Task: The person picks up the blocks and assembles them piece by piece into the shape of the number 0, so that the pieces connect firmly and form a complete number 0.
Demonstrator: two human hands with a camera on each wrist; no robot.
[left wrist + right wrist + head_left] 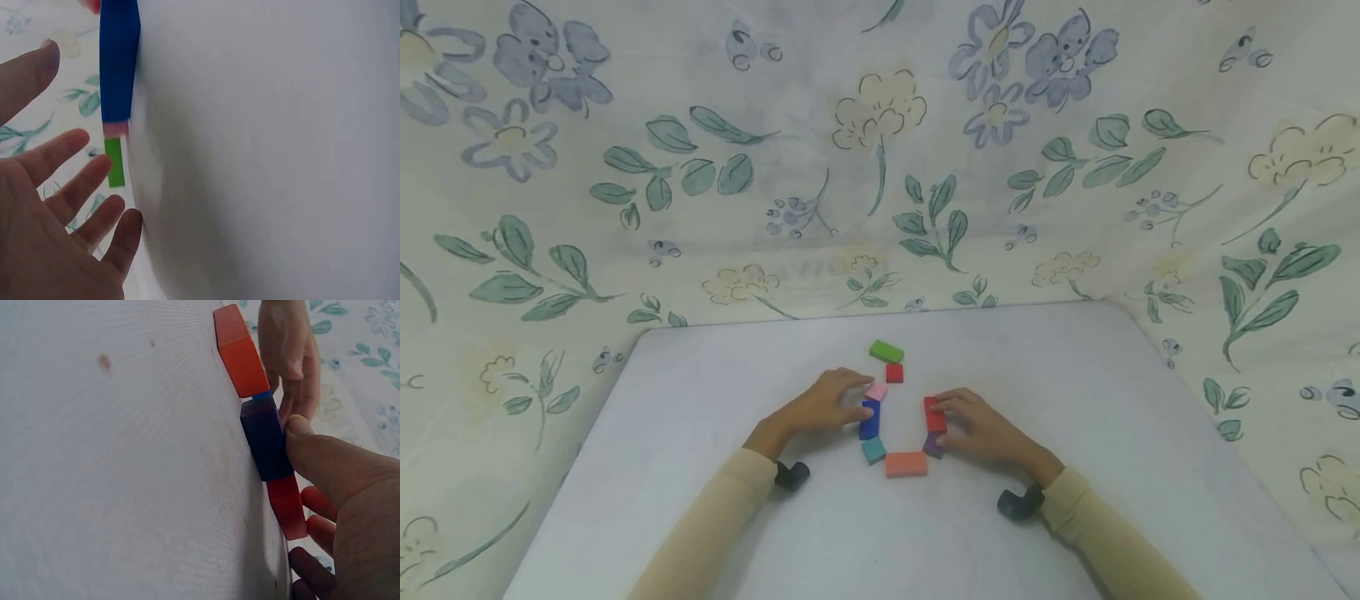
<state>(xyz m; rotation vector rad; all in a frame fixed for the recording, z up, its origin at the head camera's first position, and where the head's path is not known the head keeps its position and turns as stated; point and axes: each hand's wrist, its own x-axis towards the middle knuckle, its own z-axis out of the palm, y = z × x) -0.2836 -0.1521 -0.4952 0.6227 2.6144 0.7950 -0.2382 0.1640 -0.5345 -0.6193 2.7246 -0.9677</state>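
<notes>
My left hand (823,404) is beside a blue block (868,427) and a pink block (877,392). Its thumb reaches over the blue one; in the left wrist view the fingers (75,194) are spread and hold nothing. On the other side, my right hand (985,429) touches a long red block (935,419) and a purple block (933,447). The right wrist view shows its thumb against the purple block (269,440), with fingertips at the red block (287,509). A teal block (874,451) and an orange-pink block (907,465) join the two sides at the near end.
Beyond the hands lie a small red block (894,373) and a green block (887,352). All the blocks rest on a white table (1075,375). Floral cloth (880,208) hangs behind it and on both sides. Dark wrist cameras stick out near both cuffs.
</notes>
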